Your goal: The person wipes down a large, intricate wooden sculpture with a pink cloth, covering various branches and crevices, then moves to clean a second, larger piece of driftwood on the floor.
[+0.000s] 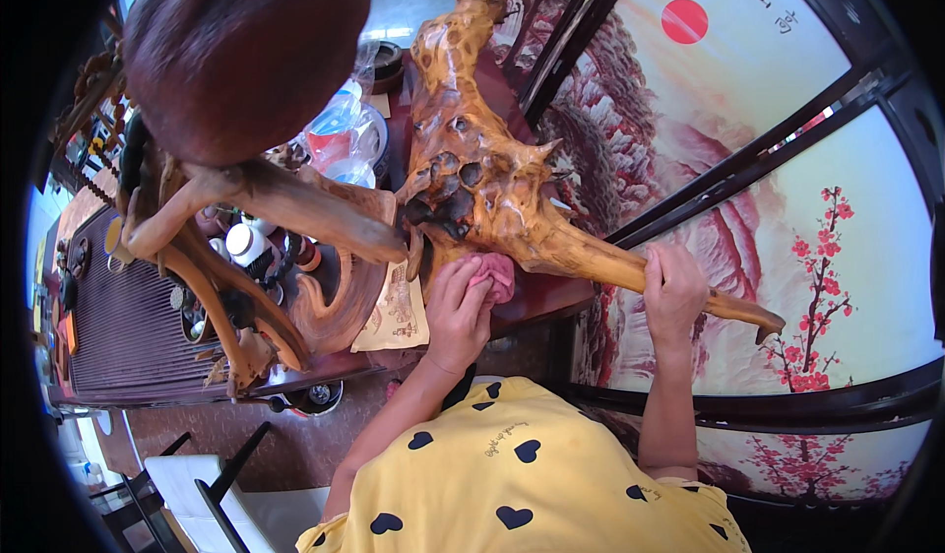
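A large polished root-wood carving [492, 174], golden brown with knots and dark hollows, stands on the dark red table. Its long branch [581, 253] stretches out to the right past the table edge. My right hand [674, 287] is wrapped around this branch near its thinner outer end. A crumpled pink cloth [499, 275] is under the fingers of my left hand [458, 307], pressed to the lower part of the carving. The fingertips of that hand are partly hidden by the cloth. Just left of it lies a beige printed paper packet [394, 312].
At upper left, a big dark rounded piece [246, 51] rests on a twisted wooden stand [285, 208]. A slatted tea tray [128, 307], a white jar [244, 243] and plastic-wrapped items [345, 139] are nearby. A painted folding screen [748, 208] stands right; a chair [192, 494] lower left.
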Available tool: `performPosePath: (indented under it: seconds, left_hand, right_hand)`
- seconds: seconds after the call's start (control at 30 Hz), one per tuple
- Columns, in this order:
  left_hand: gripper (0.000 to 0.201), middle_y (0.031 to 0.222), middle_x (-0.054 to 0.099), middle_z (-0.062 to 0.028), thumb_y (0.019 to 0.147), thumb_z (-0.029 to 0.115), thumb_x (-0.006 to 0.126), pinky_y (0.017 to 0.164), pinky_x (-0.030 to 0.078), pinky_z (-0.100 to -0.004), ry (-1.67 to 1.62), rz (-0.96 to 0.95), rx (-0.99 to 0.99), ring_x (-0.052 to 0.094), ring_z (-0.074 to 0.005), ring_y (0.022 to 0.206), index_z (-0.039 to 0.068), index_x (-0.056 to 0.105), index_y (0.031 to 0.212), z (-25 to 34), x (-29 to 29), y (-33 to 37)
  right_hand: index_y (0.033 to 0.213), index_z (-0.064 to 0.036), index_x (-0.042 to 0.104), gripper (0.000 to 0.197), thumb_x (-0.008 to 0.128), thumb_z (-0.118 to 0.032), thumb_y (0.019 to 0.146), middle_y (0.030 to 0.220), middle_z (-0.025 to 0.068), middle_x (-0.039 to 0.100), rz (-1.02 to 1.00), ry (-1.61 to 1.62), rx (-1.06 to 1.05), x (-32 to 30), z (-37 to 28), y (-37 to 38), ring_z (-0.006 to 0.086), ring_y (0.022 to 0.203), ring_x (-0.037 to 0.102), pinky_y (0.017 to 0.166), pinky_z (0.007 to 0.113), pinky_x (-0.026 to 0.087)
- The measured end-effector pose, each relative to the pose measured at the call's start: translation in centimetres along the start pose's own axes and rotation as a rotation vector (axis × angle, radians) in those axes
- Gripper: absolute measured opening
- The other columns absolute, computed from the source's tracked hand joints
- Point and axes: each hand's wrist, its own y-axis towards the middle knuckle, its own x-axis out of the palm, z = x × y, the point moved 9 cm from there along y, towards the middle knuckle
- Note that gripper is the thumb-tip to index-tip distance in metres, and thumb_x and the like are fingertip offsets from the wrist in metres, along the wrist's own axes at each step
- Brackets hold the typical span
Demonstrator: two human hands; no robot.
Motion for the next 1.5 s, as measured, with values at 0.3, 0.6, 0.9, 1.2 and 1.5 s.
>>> performPosePath:
  seconds: [0.3,0.6,0.9,1.2,1.5]
  left_hand:
    - [0.041,0.125,0.060,-0.0135,0.073,0.004,0.069,0.097,0.044,-0.0475,0.144,-0.041,0.065,0.055,-0.0368,0.114,0.004,0.065,0.114,2.9,-0.3,10.3]
    - [0.036,0.109,0.063,-0.0172,0.066,-0.003,0.073,0.084,0.052,-0.0417,-0.079,-0.038,-0.025,0.063,-0.0351,0.099,0.002,0.070,0.102,3.3,-1.1,5.2]
    - [0.026,0.113,0.063,-0.0126,0.075,0.010,0.069,0.079,0.047,-0.0412,0.280,-0.128,0.104,0.058,-0.0322,0.097,0.003,0.065,0.100,6.0,0.6,10.8]
    - [0.069,0.145,0.048,-0.0187,0.083,0.004,0.054,0.109,0.039,-0.0363,-0.925,-0.311,-0.531,0.049,-0.0269,0.131,0.001,0.036,0.150,4.9,2.9,9.9]
    - [0.070,0.141,0.049,-0.0260,0.104,0.042,0.045,0.113,0.030,-0.0408,-0.747,-0.266,-0.326,0.046,-0.0299,0.133,-0.002,0.024,0.154,5.3,2.7,8.4]
  right_hand:
    - [0.088,-0.0075,0.067,0.006,0.064,-0.013,0.089,0.079,0.0072,0.061,0.032,0.014,-0.006,-0.2,-0.3,-0.3,0.0273,0.073,0.060,0.067,0.039,0.044]
    - [0.088,-0.0078,0.066,0.005,0.066,-0.012,0.087,0.080,0.0066,0.061,0.040,0.012,0.022,-0.4,0.2,-0.2,0.0265,0.074,0.060,0.068,0.040,0.045]
    - [0.089,-0.0075,0.066,0.005,0.067,-0.011,0.085,0.081,0.0064,0.063,0.082,0.109,0.025,-0.6,0.3,-0.5,0.0270,0.076,0.062,0.069,0.040,0.046]
    - [0.146,-0.0116,0.043,0.082,0.079,-0.040,0.077,0.144,0.0229,0.038,-0.160,0.622,-0.190,0.8,-8.5,0.3,0.0413,0.131,0.042,0.109,0.049,0.034]
    - [0.093,-0.0122,0.063,0.014,0.063,-0.022,0.084,0.088,0.0019,0.054,0.089,0.175,-0.121,1.8,-8.5,0.8,0.0183,0.082,0.055,0.076,0.039,0.037]
